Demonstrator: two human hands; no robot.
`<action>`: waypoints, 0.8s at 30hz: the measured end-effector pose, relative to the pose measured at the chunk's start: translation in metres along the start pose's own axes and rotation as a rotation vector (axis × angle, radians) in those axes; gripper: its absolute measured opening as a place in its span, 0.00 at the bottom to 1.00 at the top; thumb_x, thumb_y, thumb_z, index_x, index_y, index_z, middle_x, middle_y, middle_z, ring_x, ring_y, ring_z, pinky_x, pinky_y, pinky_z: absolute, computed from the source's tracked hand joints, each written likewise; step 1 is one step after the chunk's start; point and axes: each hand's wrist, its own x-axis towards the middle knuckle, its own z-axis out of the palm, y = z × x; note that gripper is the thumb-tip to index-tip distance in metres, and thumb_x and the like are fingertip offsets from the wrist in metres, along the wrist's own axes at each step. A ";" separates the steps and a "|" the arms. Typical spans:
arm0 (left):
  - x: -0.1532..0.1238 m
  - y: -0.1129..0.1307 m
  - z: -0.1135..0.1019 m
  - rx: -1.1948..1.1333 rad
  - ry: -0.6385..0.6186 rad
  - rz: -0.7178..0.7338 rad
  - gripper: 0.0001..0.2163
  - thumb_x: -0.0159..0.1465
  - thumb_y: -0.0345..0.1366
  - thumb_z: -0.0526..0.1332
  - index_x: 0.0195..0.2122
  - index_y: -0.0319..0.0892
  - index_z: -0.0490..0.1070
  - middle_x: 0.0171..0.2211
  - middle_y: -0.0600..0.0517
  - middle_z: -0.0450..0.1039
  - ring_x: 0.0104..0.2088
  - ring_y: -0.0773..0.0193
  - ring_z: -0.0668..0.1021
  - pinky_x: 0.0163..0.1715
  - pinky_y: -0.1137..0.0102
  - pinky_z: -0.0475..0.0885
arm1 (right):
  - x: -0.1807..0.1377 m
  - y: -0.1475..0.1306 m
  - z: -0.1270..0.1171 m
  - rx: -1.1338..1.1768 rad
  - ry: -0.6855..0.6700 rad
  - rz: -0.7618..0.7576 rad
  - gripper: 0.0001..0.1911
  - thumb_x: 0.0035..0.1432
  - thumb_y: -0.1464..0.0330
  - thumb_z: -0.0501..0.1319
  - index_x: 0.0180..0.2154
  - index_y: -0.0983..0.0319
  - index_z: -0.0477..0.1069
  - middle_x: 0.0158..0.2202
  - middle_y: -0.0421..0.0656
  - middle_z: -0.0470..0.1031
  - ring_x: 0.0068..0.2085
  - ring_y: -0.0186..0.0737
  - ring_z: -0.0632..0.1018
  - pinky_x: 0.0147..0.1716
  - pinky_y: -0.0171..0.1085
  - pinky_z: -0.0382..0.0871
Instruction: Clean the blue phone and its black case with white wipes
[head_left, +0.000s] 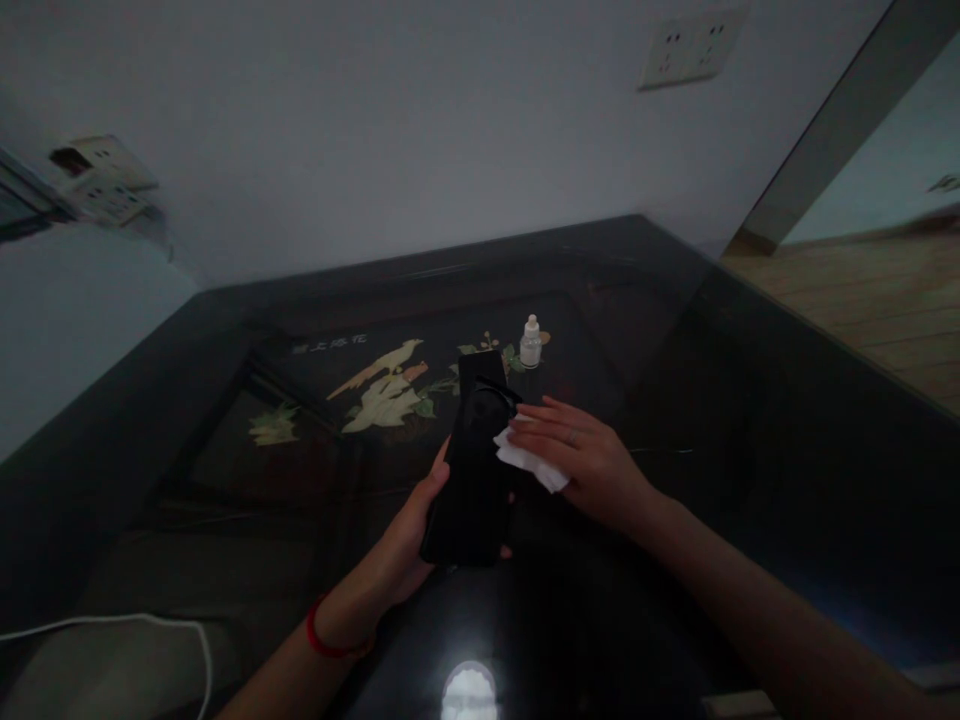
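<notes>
My left hand (420, 520) grips a black smartphone (472, 490), thumb along its left edge and fingertips showing at its right edge. The phone is tilted up above the table, a rounded, raised part near its top end. My right hand (592, 455) pinches a folded white tissue (531, 460) against the phone's upper right edge. Beyond the phone's top lies another flat black object (481, 364), partly hidden; its kind cannot be made out. A small white dropper bottle (531, 343) stands upright past my right hand.
The glossy dark table (645, 300) bears a bird-and-flower picture (386, 400) and meets the wall behind. A white cable (150, 618) runs across the lower left. Wall sockets (690, 48) are at upper right, more sockets (109, 180) at left. Wooden floor (862, 290) shows at right.
</notes>
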 end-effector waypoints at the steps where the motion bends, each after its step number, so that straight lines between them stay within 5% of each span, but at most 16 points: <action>1: 0.000 0.001 0.001 -0.012 0.026 0.011 0.31 0.64 0.46 0.56 0.67 0.52 0.45 0.49 0.43 0.73 0.44 0.48 0.77 0.33 0.51 0.78 | 0.000 -0.001 0.001 -0.016 -0.030 -0.061 0.15 0.61 0.76 0.53 0.47 0.65 0.72 0.48 0.48 0.77 0.54 0.46 0.75 0.53 0.50 0.69; 5: 0.001 0.001 0.003 -0.046 0.116 0.026 0.32 0.62 0.45 0.59 0.65 0.47 0.50 0.49 0.43 0.73 0.40 0.53 0.77 0.32 0.55 0.78 | 0.000 -0.010 0.004 0.026 -0.110 -0.208 0.14 0.61 0.72 0.55 0.47 0.66 0.72 0.46 0.46 0.78 0.50 0.44 0.77 0.51 0.45 0.72; 9: 0.003 0.000 0.002 -0.037 0.129 0.017 0.32 0.60 0.47 0.60 0.64 0.47 0.53 0.45 0.45 0.76 0.40 0.51 0.77 0.32 0.53 0.77 | -0.002 -0.013 0.006 0.017 -0.094 -0.163 0.14 0.61 0.74 0.54 0.48 0.65 0.72 0.47 0.47 0.78 0.50 0.42 0.77 0.52 0.45 0.71; 16: 0.006 0.005 0.006 -0.040 0.284 0.106 0.30 0.57 0.46 0.65 0.59 0.43 0.63 0.43 0.49 0.79 0.41 0.57 0.78 0.39 0.68 0.71 | -0.001 -0.024 0.007 0.231 -0.166 -0.215 0.16 0.56 0.74 0.57 0.47 0.65 0.72 0.47 0.46 0.78 0.51 0.41 0.76 0.60 0.48 0.60; 24: 0.004 0.006 0.007 -0.061 0.244 0.058 0.24 0.62 0.44 0.59 0.59 0.42 0.63 0.45 0.47 0.78 0.39 0.57 0.80 0.36 0.67 0.73 | -0.001 -0.020 0.003 0.284 -0.162 -0.183 0.15 0.58 0.73 0.57 0.48 0.62 0.71 0.46 0.43 0.79 0.53 0.39 0.75 0.60 0.47 0.61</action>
